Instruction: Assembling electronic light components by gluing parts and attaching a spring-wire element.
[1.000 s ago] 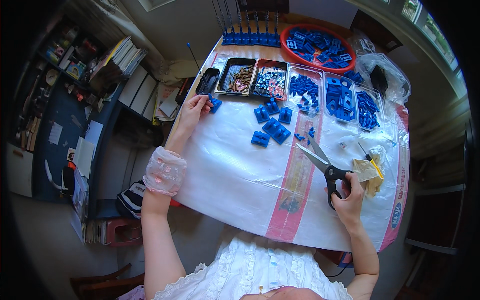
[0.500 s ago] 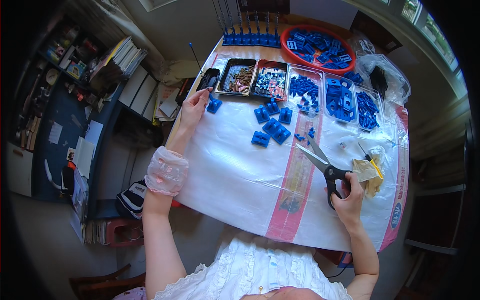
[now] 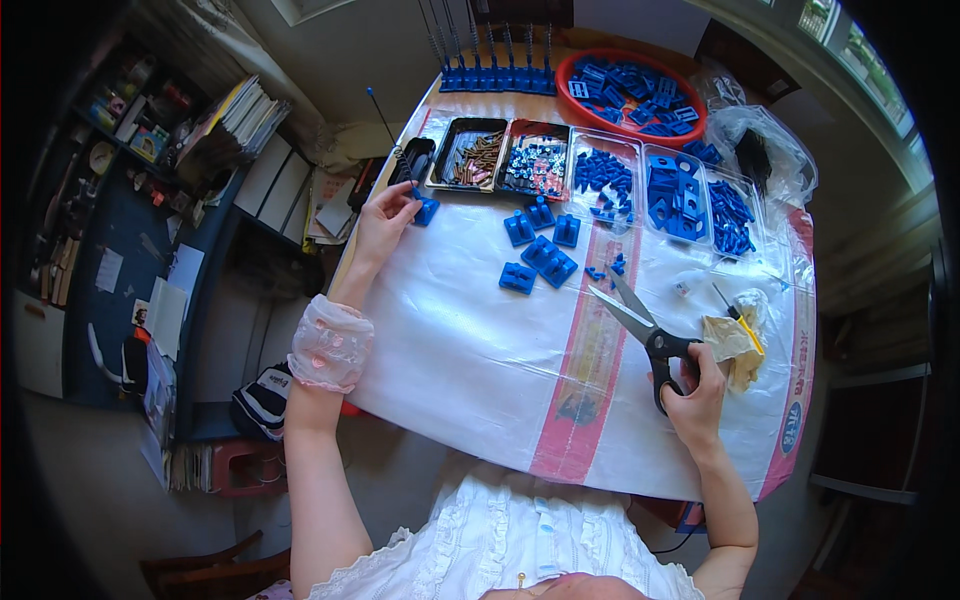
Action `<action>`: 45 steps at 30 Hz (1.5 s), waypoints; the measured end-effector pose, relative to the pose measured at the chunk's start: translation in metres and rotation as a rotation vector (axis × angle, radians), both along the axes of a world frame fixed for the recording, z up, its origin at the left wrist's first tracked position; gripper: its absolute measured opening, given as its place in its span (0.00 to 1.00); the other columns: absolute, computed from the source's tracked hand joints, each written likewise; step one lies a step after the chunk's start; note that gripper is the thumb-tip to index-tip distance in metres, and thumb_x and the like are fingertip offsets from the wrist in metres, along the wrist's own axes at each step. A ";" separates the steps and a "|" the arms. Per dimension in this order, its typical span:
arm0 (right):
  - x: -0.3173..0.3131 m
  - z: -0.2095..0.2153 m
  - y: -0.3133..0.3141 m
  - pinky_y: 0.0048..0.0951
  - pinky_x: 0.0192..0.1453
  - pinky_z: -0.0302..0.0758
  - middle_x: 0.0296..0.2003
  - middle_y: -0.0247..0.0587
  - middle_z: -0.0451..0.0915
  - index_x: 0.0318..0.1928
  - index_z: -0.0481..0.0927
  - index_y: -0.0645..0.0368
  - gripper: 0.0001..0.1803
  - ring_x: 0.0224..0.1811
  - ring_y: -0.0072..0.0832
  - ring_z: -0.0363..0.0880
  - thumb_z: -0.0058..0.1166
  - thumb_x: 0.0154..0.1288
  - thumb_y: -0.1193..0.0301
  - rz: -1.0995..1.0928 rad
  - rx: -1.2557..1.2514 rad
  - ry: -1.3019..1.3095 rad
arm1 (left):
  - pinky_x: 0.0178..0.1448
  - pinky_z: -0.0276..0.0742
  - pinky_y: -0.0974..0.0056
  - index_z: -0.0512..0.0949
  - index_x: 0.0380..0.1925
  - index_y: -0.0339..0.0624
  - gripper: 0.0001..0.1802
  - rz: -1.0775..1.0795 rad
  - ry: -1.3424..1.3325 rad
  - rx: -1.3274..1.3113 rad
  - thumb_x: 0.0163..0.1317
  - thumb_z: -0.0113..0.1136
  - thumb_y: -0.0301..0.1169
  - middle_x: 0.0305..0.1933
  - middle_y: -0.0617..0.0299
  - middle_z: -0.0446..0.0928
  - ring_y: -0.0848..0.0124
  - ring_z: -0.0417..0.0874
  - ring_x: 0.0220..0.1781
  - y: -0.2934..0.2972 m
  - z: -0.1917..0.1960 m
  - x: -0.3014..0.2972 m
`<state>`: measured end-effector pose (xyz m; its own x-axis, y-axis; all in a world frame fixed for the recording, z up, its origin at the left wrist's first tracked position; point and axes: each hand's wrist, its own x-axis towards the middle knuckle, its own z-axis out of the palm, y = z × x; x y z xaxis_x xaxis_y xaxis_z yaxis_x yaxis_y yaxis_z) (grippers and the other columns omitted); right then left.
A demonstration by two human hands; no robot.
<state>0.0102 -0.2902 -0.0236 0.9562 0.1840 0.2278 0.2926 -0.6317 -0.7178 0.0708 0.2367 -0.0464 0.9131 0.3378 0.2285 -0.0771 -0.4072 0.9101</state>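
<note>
At the table's left edge my left hand (image 3: 383, 220) is closed on a blue plastic base (image 3: 426, 210), pinching it near its top. A thin rod with a blue tip (image 3: 371, 92) and a dark spring rises from the pinched part. Over the right side of the table, my right hand (image 3: 696, 400) grips black-handled scissors (image 3: 632, 308), thumb and fingers about the handles. Their blades stand apart and point up and left. Small blue pieces (image 3: 606, 268) lie just beyond the blade tips. Several blue clip-like blocks (image 3: 550, 260) sit on the white sheet between my hands.
Along the back stand a black tray of brass-coloured screws (image 3: 472, 155), a tray of small nuts (image 3: 538, 158), and clear trays of blue parts (image 3: 678, 195). Behind them are a red basin (image 3: 566, 90) and a row of spring rods (image 3: 497, 78). A yellow-handled screwdriver (image 3: 743, 328) lies right.
My left fingers have slid slightly down from the spring toward the blue base, and the rod leans a little more left. My right hand and the scissors stay about where they were.
</note>
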 end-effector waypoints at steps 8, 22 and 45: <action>-0.002 0.013 -0.001 0.22 0.32 0.61 0.27 0.27 0.67 0.41 0.74 0.59 0.22 0.28 0.18 0.64 0.73 0.48 0.79 -0.015 0.127 -0.073 | 0.41 0.78 0.73 0.83 0.52 0.38 0.14 0.170 -0.006 0.083 0.68 0.66 0.27 0.37 0.66 0.84 0.80 0.82 0.37 0.001 0.022 -0.026; 0.002 0.093 -0.134 0.19 0.50 0.73 0.38 0.32 0.78 0.48 0.76 0.66 0.15 0.41 0.16 0.75 0.64 0.63 0.82 -0.549 0.171 -0.278 | 0.33 0.70 0.73 0.78 0.41 0.37 0.07 0.074 -0.169 0.182 0.74 0.49 0.21 0.34 0.59 0.82 0.78 0.77 0.29 -0.067 0.060 -0.057; -0.007 0.039 -0.175 0.45 0.54 0.76 0.44 0.53 0.79 0.47 0.77 0.68 0.20 0.49 0.51 0.80 0.67 0.56 0.72 -0.659 -0.445 0.022 | 0.45 0.78 0.65 0.79 0.31 0.34 0.07 -0.315 -0.122 0.354 0.60 0.55 0.12 0.40 0.53 0.83 0.64 0.85 0.41 -0.160 0.071 -0.080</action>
<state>0.0030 -0.4648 0.0150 0.9033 -0.3515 0.2460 -0.2522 -0.8989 -0.3584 -0.0096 0.0772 0.0249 0.9178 -0.0681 0.3911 -0.3435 -0.6300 0.6965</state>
